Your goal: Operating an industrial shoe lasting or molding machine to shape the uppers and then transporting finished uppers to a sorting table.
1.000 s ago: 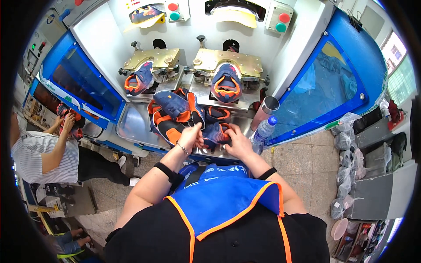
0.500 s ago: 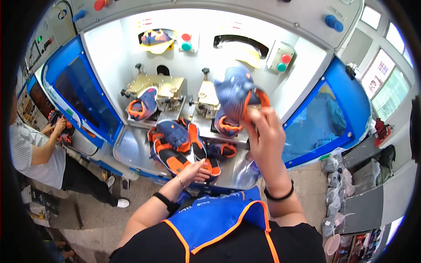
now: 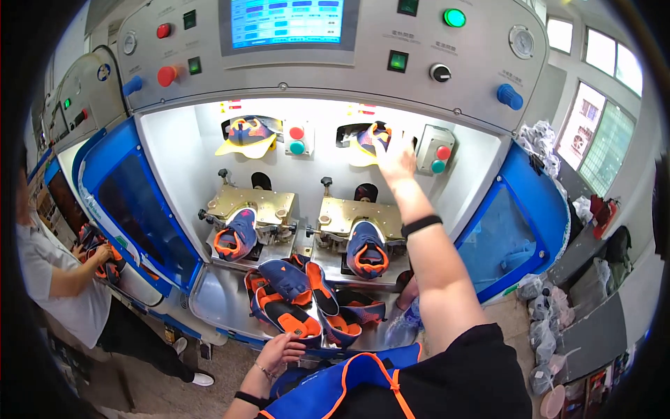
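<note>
My right hand [image 3: 397, 159] reaches up into the machine and grips a navy and orange shoe upper [image 3: 366, 142] at the yellow form of the right-hand slot. Part of that upper is hidden by my fingers. Down at the front ledge, my left hand [image 3: 280, 349] holds nothing, its fingers loosely stretched beside a pile of navy and orange shoe uppers [image 3: 286, 281]. Another upper [image 3: 246, 133] sits on the yellow form of the left slot. Below the slots, one upper [image 3: 237, 234] rests at the left brass-coloured clamp and another [image 3: 366, 250] at the right one.
Button boxes [image 3: 297, 140] with red and green buttons are mounted beside the slots. Blue-framed doors [image 3: 504, 234] flank the opening, under a control panel with a screen [image 3: 286, 24]. At far left a person [image 3: 70, 279] handles a shoe. Clear plastic [image 3: 403, 327] lies at the ledge's right.
My right hand has carried a shoe upper up to the right slot's yellow form, which was bare. My left hand has drawn back slightly from the pile. The view has tilted upward.
</note>
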`<state>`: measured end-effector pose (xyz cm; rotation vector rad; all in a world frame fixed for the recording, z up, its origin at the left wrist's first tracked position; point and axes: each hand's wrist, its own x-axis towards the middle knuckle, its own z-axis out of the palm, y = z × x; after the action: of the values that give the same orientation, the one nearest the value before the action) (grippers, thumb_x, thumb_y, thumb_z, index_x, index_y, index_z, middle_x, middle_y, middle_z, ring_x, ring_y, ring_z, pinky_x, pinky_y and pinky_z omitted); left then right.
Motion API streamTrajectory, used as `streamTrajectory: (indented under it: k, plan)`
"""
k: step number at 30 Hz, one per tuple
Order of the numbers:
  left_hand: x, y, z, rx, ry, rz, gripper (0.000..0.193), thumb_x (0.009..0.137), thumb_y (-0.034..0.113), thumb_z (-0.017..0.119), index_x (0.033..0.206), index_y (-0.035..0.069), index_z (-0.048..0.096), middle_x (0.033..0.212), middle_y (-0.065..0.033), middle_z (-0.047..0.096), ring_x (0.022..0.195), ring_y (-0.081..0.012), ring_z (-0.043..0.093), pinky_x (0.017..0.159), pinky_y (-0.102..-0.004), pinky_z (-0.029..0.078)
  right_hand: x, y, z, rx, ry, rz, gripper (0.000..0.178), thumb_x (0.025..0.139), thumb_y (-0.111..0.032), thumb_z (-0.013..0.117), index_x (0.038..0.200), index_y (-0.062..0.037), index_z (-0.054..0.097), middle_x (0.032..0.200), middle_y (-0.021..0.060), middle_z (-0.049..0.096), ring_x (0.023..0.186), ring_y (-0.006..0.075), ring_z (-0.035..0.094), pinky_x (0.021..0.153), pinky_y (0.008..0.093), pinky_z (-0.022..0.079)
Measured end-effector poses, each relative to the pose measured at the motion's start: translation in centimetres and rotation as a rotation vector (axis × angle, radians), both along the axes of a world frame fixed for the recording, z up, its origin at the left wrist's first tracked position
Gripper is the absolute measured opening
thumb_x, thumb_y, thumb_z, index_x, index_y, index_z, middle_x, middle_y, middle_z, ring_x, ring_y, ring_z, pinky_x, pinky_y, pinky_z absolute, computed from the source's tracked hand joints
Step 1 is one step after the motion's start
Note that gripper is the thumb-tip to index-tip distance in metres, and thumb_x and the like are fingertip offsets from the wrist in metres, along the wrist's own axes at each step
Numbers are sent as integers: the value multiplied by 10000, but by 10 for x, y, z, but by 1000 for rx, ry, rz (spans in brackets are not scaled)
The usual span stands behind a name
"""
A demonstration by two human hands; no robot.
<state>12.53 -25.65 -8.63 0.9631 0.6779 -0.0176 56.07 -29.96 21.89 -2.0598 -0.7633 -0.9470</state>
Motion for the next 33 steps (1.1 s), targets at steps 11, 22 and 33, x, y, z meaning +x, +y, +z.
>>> streamTrajectory:
  k: [11,22,33]
  plan:
    - [-18,-9,8,-19,54,53,452,1013,434,457,1226,43,538,1027,-132,690,872,-245,694,738,-368,568,43,-66,-83,297,89,-18,275,889,-268,647,941,-11,564,1266,350,497,1233,465,466,1061,474,357]
    - [-10,-40,-16,167,353,340,372,953,353,597,1200,81,539,1042,-120,660,854,-216,682,690,-324,576,-196,-161,-196,23,441,1002,125,860,-8,624,746,15,581,673,120,544,559,206,551,534,306,439]
    - [10,-59,-13,308,356,242,583,962,235,598,1461,78,340,1196,-126,644,974,-226,681,772,-342,561,-221,-272,-316,-292,940,781,203,898,-169,660,753,-37,610,634,112,579,528,224,559,509,342,419]
